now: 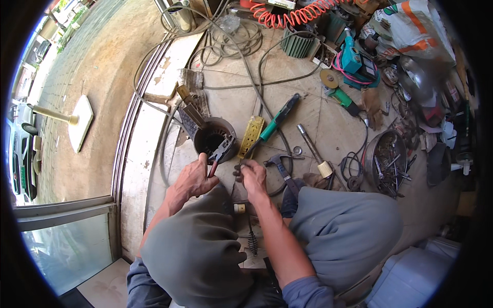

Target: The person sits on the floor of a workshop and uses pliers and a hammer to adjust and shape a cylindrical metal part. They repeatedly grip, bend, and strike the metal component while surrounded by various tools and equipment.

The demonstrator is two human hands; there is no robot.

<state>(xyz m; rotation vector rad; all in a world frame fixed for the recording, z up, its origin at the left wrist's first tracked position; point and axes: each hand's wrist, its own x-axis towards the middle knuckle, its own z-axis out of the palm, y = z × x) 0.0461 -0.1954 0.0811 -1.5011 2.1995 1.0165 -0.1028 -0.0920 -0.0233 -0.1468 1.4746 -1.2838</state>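
Observation:
My left hand [194, 178] is closed round the red handles of a pair of pliers [222, 150]. The metal jaws point up over the mouth of a dark round metal housing [203, 139], which looks like a motor casing. Close by on the right, my right hand [251, 179] has its fingers curled together; whatever they pinch, if anything, is too small to tell. Just beyond it lie a yellow power strip [250, 134] and a long tool with a green and black handle [279, 119]. A claw hammer [282, 170] rests right of that hand.
Cables [241, 43] loop across the tiled floor. An angle grinder [341, 100] and a teal machine [354, 61] lie far right. A metal bar [313, 149] with a pale end sits nearer. At right, a round pan [371, 159] holds loose metal parts. A door track [134, 118] borders the left.

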